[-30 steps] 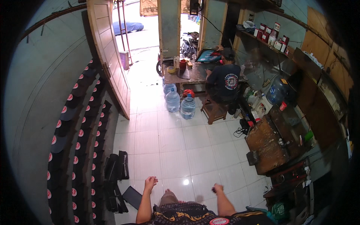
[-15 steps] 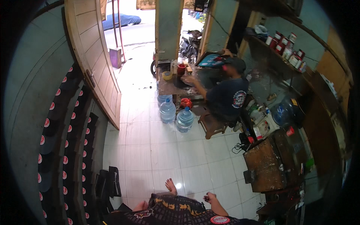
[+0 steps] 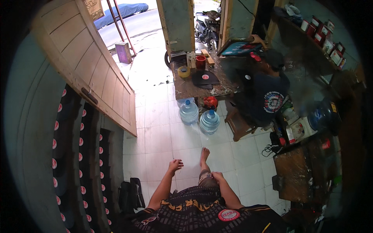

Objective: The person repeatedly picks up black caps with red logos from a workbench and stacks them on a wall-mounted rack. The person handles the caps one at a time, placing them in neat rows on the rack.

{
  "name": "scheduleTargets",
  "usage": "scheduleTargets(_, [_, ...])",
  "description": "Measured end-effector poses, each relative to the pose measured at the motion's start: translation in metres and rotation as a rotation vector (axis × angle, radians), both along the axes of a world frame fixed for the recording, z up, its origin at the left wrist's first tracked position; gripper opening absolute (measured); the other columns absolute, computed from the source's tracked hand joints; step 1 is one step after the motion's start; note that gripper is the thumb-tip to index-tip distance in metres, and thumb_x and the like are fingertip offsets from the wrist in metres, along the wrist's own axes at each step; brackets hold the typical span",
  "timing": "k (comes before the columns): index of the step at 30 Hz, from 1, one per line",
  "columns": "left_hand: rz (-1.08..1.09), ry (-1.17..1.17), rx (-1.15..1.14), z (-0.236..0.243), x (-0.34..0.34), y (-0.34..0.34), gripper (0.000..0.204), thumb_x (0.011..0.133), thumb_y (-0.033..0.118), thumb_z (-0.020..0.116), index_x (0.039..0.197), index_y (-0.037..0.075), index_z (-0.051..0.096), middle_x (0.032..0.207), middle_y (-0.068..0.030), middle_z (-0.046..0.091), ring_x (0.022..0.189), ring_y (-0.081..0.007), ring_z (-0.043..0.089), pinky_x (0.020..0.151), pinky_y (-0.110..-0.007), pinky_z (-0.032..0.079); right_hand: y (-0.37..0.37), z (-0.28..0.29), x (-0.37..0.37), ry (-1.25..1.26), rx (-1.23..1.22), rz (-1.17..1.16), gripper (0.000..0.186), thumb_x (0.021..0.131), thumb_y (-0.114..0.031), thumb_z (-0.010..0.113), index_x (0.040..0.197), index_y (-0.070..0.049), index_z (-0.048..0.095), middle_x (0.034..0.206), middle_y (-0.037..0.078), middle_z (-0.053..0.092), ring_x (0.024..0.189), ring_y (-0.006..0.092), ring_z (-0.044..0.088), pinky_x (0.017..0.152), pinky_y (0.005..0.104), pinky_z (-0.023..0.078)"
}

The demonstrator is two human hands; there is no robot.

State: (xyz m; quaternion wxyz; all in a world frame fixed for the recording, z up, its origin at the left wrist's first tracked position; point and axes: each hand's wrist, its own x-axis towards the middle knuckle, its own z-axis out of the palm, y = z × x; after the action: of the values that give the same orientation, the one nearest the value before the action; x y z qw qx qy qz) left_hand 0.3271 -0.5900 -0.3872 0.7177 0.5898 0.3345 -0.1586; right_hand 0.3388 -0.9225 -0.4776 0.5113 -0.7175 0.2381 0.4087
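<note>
My left hand point(image 3: 176, 165) is held out over the tiled floor, fingers loosely bent and apart, with nothing seen in it. My right hand point(image 3: 217, 176) is beside my knee, its fingers curled in; whether it holds something small and dark I cannot make out. My bare foot point(image 3: 204, 154) is stretched forward on the tiles. Ahead, a co-worker point(image 3: 272, 83) sits on a wooden stool point(image 3: 237, 125) at a worn table point(image 3: 186, 91), one hand on a tilted printing screen frame point(image 3: 241, 49). Black flat pieces point(image 3: 206, 78), the top one with a round emblem, lie on the table.
Racks of black pieces with round emblems point(image 3: 81, 157) line the left wall, near an open wooden door point(image 3: 89, 58). Large water bottles point(image 3: 210, 121) stand by the table. On the right are a wooden cabinet point(image 3: 295, 174) and a shelf of cans point(image 3: 320, 37). A motorcycle point(image 3: 208, 29) stands outside.
My view has shifted, with the table and door now larger. My arms reach further into view, and my left hand has risen forward. The co-worker's hand has left the black pieces on the table.
</note>
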Motion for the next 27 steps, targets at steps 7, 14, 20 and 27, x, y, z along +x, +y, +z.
scheduleTargets(7, [-0.676, 0.304, 0.134, -0.070, -0.046, 0.050, 0.028, 0.089, 0.027, 0.058, 0.103, 0.005, 0.068, 0.091, -0.0081, 0.069, 0.082, -0.0201, 0.064, 0.070, -0.034, 0.051, 0.001, 0.010, 0.187, 0.095, -0.029, -0.258, 0.025, 0.085, -0.022, 0.057, 0.104, -0.005, 0.059, 0.086, 0.012, 0.067, 0.066, 0.0228, 0.065, 0.057, 0.0337, 0.054])
scheduleTargets(14, [0.132, 0.517, 0.169, -0.021, 0.069, 0.100, 0.032, 0.090, 0.026, 0.052, 0.111, 0.004, 0.060, 0.096, -0.0124, 0.069, 0.082, -0.0226, 0.068, 0.070, -0.035, 0.053, 0.029, 0.013, 0.378, 0.073, 0.036, -0.238, 0.023, 0.084, -0.020, 0.058, 0.098, -0.001, 0.060, 0.078, 0.010, 0.067, 0.058, 0.0198, 0.065, 0.050, 0.0312, 0.052])
scheduleTargets(20, [0.252, 0.319, 0.055, -0.007, 0.237, 0.076, 0.028, 0.092, 0.023, 0.051, 0.108, 0.002, 0.059, 0.093, -0.0119, 0.068, 0.080, -0.0211, 0.068, 0.067, -0.032, 0.054, 0.085, 0.044, 0.484, 0.038, 0.110, -0.239, 0.021, 0.085, -0.020, 0.061, 0.097, -0.002, 0.060, 0.079, 0.010, 0.066, 0.060, 0.0186, 0.065, 0.052, 0.0306, 0.053])
scheduleTargets(27, [-0.488, 0.207, -0.042, -0.124, 0.333, 0.100, 0.030, 0.093, 0.021, 0.053, 0.110, -0.002, 0.058, 0.080, -0.0117, 0.066, 0.070, -0.0196, 0.066, 0.059, -0.032, 0.055, 0.200, 0.062, 0.510, 0.147, 0.230, -0.247, 0.022, 0.087, -0.024, 0.060, 0.103, -0.009, 0.060, 0.090, 0.008, 0.068, 0.070, 0.0185, 0.067, 0.056, 0.0300, 0.053])
